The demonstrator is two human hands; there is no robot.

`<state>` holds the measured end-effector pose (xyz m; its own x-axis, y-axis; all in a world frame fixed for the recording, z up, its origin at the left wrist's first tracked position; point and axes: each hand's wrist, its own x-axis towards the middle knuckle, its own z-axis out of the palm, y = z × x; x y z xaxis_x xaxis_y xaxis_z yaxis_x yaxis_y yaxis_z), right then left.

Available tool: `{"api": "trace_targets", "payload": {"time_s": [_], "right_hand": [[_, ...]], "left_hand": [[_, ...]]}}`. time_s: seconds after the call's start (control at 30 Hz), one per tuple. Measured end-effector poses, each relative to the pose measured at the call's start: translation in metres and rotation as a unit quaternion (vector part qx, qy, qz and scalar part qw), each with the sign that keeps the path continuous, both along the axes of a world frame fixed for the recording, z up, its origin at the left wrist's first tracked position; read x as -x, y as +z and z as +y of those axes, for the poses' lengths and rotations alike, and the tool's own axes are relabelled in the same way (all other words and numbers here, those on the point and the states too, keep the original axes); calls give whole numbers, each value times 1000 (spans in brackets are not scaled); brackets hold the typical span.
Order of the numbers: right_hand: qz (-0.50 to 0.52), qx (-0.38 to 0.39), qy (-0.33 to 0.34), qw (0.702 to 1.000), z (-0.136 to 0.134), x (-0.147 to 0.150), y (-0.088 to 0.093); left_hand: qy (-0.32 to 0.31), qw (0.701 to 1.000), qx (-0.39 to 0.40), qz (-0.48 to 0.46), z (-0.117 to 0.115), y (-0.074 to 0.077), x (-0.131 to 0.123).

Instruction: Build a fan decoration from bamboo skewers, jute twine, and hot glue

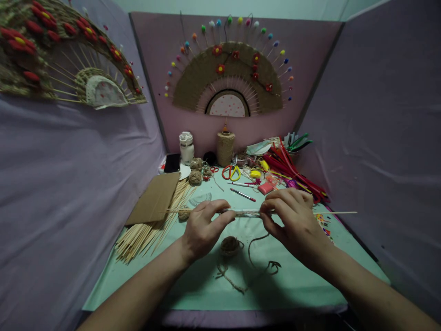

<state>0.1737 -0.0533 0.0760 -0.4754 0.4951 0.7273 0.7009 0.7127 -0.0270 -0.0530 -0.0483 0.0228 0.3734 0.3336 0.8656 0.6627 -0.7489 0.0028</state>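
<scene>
Working over a pale green tabletop (193,289), facing a pinkish back panel (195,128) bearing a flower-trimmed fan (238,65). Seeing at left a cardboard sheet (153,200) lying over a spread of pale sticks (136,240). Pinching, with right hand (292,216) and left hand (206,225) set apart from each other, a thin stick (245,214) held level above the middle of the tabletop, clamped between thumb and fingers of both, showing white and brown in the gap. Noting a twine cone (225,149) at the back, then a small twine ball (230,246) between the forearms (148,287). Finding beyond the hands red-and-yellow scissors (234,164) and, nearer, a red-ended pen (243,195)
</scene>
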Motion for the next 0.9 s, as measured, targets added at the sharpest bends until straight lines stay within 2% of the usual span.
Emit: {"api": "trace_targets", "payload": {"time_s": [0.2, 0.33, 0.43, 0.67, 0.8, 0.9], "right_hand": [[7, 7, -9, 1000, -3, 0, 1], [12, 1, 3, 1000, -5, 1, 1], [10, 8, 8, 1000, -5, -1, 0], [30, 97, -7, 995, -7, -13, 10], [102, 46, -69, 991, -10, -12, 12], [108, -14, -75, 991, -12, -5, 13]], "left_hand": [[-22, 999, -13, 19, 0, -6, 4], [-22, 994, -94, 57, -2, 0, 4], [-18, 991, -116, 66, -3, 4, 2], [-22, 992, -103, 62, -3, 6, 1], [-29, 994, -94, 53, -2, 3, 1], [-35, 993, -95, 61, -1, 2, 2]]}}
